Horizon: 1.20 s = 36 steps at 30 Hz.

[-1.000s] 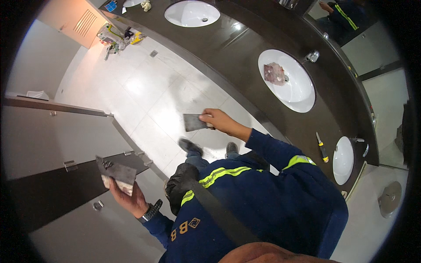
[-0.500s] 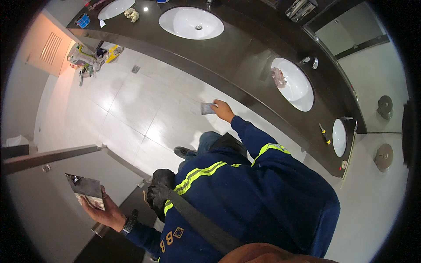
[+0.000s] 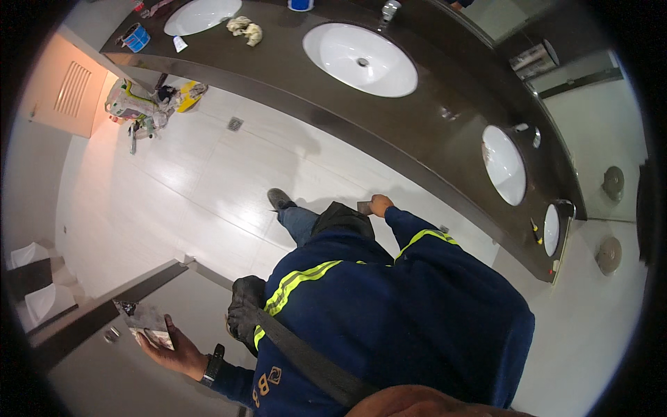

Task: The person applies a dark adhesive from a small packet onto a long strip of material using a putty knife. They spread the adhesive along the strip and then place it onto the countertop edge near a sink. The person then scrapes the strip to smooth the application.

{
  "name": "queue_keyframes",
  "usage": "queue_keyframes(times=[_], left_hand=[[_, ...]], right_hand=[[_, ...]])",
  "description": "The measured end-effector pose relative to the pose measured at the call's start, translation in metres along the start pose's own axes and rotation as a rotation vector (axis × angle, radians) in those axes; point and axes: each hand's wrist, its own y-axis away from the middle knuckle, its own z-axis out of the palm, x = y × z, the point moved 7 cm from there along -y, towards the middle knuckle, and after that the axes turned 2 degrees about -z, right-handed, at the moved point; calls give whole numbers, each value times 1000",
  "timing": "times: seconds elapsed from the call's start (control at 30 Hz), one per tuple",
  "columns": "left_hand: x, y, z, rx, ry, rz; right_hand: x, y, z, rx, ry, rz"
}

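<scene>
In my left hand (image 3: 182, 353) is a flat grey metal plate (image 3: 144, 318), its lower part smeared whitish and a dark, shiny dab at its far corner. The fingers are closed around its near end, beside a grey partition panel (image 3: 163, 306). My right hand (image 3: 380, 204) is closed on a small flat grey scraper blade (image 3: 364, 208), held out in front of my body near the counter's front edge. The hand hides the scraper's back end. Both sleeves are dark blue, and the right one has a reflective yellow band.
A long dark counter (image 3: 278, 90) with several white oval basins (image 3: 333, 48) curves along the far and right side. On it lie a crumpled cloth (image 3: 244, 31), a blue tin (image 3: 136, 38) and a yellow-black cutter (image 3: 536, 231). Bags and tools (image 3: 139, 104) sit on the floor at far left.
The whole view has shifted as I move forward, with one shoe now further out. My right hand with the scraper is closer to my body. My left hand still holds the plate.
</scene>
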Motion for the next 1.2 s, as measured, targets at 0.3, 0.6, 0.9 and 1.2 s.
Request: queue_keyframes(times=[0.3, 0.6, 0.9, 1.2], left_hand=[[28, -189, 32, -16, 180, 67], [13, -338, 83, 213, 453, -204], [17, -612, 104, 136, 457, -214], [26, -853, 168, 35, 439, 17]], right_hand=[[-339, -222, -131, 76, -73, -306], [-569, -318, -108, 48, -136, -500], [-662, -354, -60, 11, -24, -227], [-962, -418, -100, -101, -766, -77]])
